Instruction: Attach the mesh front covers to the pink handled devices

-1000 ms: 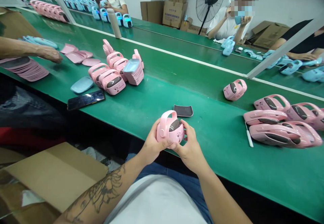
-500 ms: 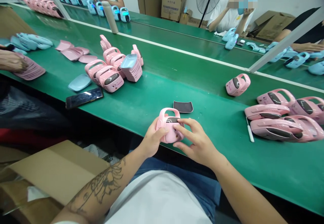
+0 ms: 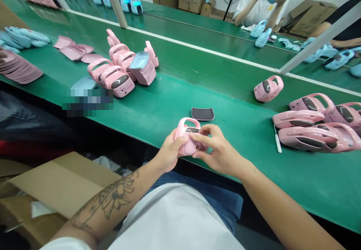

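At the table's near edge, my left hand (image 3: 170, 150) grips the left side of a pink plastic housing (image 3: 189, 147) with a loop handle and a dark window. Its thumb lies across the housing's front. My right hand (image 3: 214, 148) closes around the right side, with fingertips on the front below the dark window and the thumb lower down. The fingers hide part of the printed picture. Just beyond the housing lies a curved panel (image 3: 203, 113) with a dark inner face and a pale rim, touched by neither hand.
More pink housings stand at the right (image 3: 307, 141) and left (image 3: 120, 82), the left ones beside a stack of curved panels (image 3: 145, 73). A white-handled tool (image 3: 278, 144) lies at the right. A bottle (image 3: 117, 9) stands at the divider. Co-workers handle blue housings (image 3: 263, 37) across the table.
My right fingers have drawn in from a spread pose and now grip the housing's front and right side. My left hand keeps its hold. The view has shifted slightly.
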`<state>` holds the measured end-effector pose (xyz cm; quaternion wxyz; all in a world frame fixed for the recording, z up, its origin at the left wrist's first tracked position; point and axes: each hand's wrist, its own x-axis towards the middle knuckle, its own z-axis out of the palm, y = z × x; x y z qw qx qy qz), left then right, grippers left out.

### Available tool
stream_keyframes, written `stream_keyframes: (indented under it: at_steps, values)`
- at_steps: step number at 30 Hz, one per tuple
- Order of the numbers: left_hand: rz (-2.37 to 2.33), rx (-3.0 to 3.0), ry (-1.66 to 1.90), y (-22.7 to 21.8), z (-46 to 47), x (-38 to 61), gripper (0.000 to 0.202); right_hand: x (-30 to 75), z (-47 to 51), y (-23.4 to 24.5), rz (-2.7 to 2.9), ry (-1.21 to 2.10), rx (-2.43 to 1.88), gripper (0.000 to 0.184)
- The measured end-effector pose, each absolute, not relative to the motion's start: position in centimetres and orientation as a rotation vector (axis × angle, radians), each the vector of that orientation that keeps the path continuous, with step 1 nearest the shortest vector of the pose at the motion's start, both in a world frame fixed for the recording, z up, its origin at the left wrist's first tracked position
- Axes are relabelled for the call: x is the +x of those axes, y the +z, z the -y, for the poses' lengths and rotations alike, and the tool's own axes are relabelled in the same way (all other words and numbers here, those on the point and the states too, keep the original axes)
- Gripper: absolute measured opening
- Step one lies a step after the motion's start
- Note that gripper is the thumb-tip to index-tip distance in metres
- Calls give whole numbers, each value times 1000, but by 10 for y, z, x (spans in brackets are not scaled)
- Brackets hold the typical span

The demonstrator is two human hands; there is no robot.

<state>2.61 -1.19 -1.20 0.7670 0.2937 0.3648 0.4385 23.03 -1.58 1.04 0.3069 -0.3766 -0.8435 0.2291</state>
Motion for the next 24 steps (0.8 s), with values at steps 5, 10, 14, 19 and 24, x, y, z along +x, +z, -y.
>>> stream_keyframes:
  at_steps: [5,10,14,19,24]
  values:
    - [-694,724,910,-3,10,30,58,231,15,3,2147,625,-990,60]
    - [-698,715,807,-2,-1,20,56,228,12,-3,2171,608,-1041,62]
    - [-900,575,761,-7,-12,14,54,233,5,1,2156,640,-1063,67]
    - [-920,556,816,-14,-15,14,53,238,0,2,2187,656,-1054,56]
    - [-921,521,874,-17,-11,17,51,236,-3,2,2227,641,-992,57]
